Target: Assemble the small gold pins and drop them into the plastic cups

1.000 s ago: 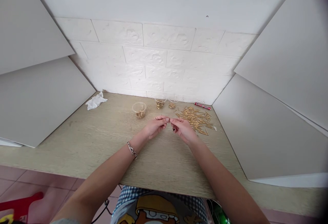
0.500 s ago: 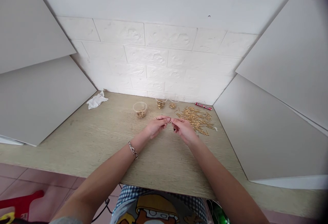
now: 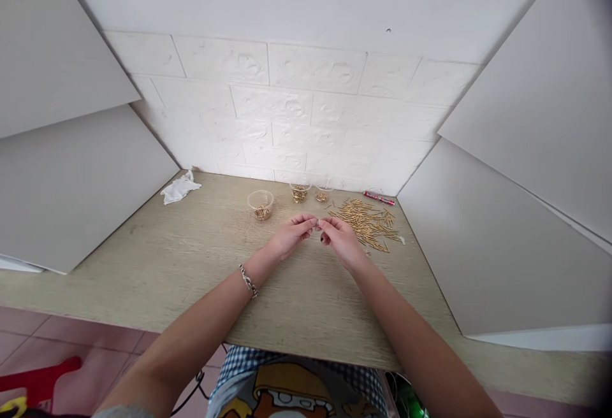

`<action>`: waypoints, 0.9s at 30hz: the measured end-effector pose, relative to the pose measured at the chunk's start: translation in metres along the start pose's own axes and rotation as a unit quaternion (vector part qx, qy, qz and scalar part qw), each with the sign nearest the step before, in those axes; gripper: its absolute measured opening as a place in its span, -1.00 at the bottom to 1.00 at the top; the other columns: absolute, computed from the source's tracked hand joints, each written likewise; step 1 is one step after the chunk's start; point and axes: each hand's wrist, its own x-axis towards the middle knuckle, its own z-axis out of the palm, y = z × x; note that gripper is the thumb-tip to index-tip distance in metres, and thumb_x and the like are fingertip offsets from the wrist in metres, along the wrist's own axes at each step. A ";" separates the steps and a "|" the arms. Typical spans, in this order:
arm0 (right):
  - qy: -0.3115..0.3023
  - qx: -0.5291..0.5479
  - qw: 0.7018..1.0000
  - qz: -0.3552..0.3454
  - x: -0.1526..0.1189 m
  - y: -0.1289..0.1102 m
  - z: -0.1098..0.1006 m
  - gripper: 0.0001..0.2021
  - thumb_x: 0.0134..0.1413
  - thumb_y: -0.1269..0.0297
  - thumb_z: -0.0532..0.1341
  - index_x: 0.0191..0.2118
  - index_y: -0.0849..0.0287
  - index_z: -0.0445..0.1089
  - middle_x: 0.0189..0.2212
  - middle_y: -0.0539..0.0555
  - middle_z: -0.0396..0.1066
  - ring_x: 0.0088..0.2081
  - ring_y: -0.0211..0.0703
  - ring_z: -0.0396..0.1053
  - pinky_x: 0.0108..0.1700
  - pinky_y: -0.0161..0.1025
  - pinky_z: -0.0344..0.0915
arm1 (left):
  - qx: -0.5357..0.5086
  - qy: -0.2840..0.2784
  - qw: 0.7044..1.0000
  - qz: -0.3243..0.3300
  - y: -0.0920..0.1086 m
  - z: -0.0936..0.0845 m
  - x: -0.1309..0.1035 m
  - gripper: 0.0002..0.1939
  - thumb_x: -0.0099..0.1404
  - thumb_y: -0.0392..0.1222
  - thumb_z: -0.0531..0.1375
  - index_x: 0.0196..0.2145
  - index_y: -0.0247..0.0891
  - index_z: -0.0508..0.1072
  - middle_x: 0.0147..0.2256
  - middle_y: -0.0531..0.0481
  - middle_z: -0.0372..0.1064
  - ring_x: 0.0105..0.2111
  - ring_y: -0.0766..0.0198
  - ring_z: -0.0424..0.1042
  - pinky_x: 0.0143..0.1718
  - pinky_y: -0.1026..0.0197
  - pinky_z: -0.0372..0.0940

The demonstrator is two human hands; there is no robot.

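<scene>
My left hand and my right hand meet fingertip to fingertip over the middle of the table. Both are closed in a pinch. Between the fingertips is a tiny piece, too small and too covered to name. Just beyond my right hand spreads a loose pile of thin gold-coloured metal pins. Behind my left hand stands a clear plastic cup holding small gold-coloured pieces. Two more clear cups, the middle one and the right one, hold similar small gold pieces near the wall.
Crumpled white tissue lies at the back left of the table. A red tube-shaped wrapper rests by the back right corner. Grey panels stand on the left and right, with a white brick-pattern wall behind.
Both hands stay together in nearly the same place. The fingers of my right hand have shifted slightly at the pinch.
</scene>
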 end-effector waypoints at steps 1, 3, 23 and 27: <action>-0.001 -0.005 1.000 -0.005 0.000 -0.001 0.000 -0.77 -0.20 0.11 0.22 -0.46 0.19 0.32 -0.51 -0.02 0.36 -0.62 -0.40 0.14 -0.56 -0.35 0.09 | 0.009 0.002 1.000 0.001 0.000 0.000 0.000 -0.76 -0.01 -0.08 0.28 -0.46 -0.31 0.40 -0.48 0.08 0.32 -0.51 0.45 0.18 -0.41 0.33 0.08; 0.001 -0.014 1.000 -0.013 0.000 -0.003 -0.001 -0.78 -0.21 0.13 0.22 -0.48 0.19 0.32 -0.51 0.00 0.38 -0.62 -0.39 0.16 -0.54 -0.34 0.12 | 0.029 0.008 1.000 0.002 0.001 -0.002 0.001 -0.74 0.00 -0.07 0.27 -0.44 -0.31 0.39 -0.47 0.07 0.32 -0.51 0.45 0.19 -0.42 0.33 0.09; 0.061 -0.378 0.888 -0.256 -0.008 -0.006 -0.006 -0.76 0.00 0.36 0.06 -0.17 0.11 0.31 -0.32 0.08 0.44 -0.33 -0.16 0.38 -0.17 -0.15 0.27 | 0.039 0.018 0.999 0.003 -0.002 -0.005 0.006 -0.69 -0.10 -0.08 0.33 -0.39 -0.29 0.49 -0.47 0.06 0.34 -0.52 0.46 0.16 -0.41 0.32 0.09; 0.053 -0.404 0.875 -0.260 -0.007 -0.004 -0.006 -0.75 0.02 0.38 0.04 -0.15 0.10 0.31 -0.31 0.08 0.44 -0.30 -0.15 0.39 -0.15 -0.14 0.26 | 0.071 0.013 0.997 0.019 -0.001 -0.006 0.006 -0.71 -0.07 -0.08 0.31 -0.39 -0.29 0.48 -0.45 0.04 0.35 -0.50 0.44 0.17 -0.41 0.32 0.09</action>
